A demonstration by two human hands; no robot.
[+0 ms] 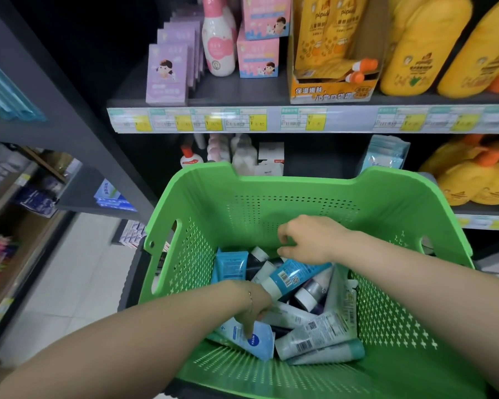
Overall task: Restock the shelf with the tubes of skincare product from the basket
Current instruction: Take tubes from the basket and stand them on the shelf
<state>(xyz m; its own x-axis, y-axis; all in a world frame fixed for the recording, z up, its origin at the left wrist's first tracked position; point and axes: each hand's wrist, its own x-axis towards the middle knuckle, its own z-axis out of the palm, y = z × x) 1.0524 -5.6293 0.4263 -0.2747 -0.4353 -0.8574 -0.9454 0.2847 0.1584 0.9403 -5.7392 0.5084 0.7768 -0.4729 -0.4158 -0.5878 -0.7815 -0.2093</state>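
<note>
One green perforated basket is seen in front of the shelf, and both hands are lowered into it. At least nine tubes of skincare product are heaped on its floor, among them one pale blue Nivea tube, two brighter blue tubes, one of them a barcoded blue tube, and one dark tube with a white cap. The Nivea tube is touched by a downward finger of the left hand; whether it is gripped cannot be told. The right hand is held just above the far end of the heap, fingers loosely curled and parted from the thumb, with nothing in them. On the shelf are ranged one row of about five purple boxes, one white-and-pink bottle, two stacked pink boxes and one orange display carton.
</note>
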